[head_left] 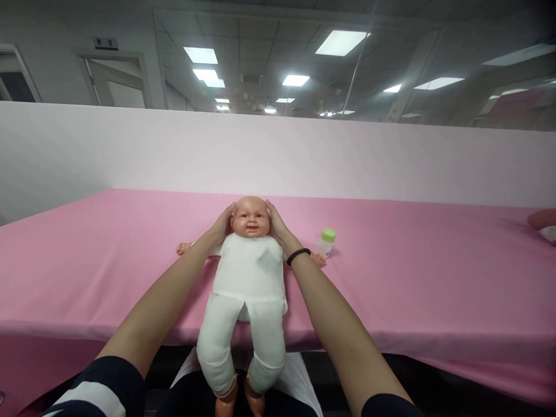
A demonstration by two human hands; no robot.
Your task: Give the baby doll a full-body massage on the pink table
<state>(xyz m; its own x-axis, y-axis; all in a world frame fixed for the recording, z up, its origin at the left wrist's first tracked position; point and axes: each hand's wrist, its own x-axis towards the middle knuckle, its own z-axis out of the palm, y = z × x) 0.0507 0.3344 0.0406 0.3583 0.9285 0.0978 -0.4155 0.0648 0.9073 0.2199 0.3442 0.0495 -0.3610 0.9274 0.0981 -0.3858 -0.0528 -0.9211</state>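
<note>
A baby doll (249, 272) with a white cloth body lies on its back on the pink-covered table (403, 278), its legs hanging over the front edge toward me. My left hand (223, 223) cups the left side of the doll's head, fingers curved round behind it. On the other side of the head, my right hand (277, 221) is pressed in the same way; a dark beaded bracelet circles that wrist. Both sets of fingertips are partly hidden behind the head. The doll's arms stick out sideways beneath my forearms.
A small clear bottle with a green lid (328, 240) stands just right of the doll's hand. Part of another doll-like object (542, 220) shows at the far right edge. Behind the table rises a white partition (278, 153) with glass above it.
</note>
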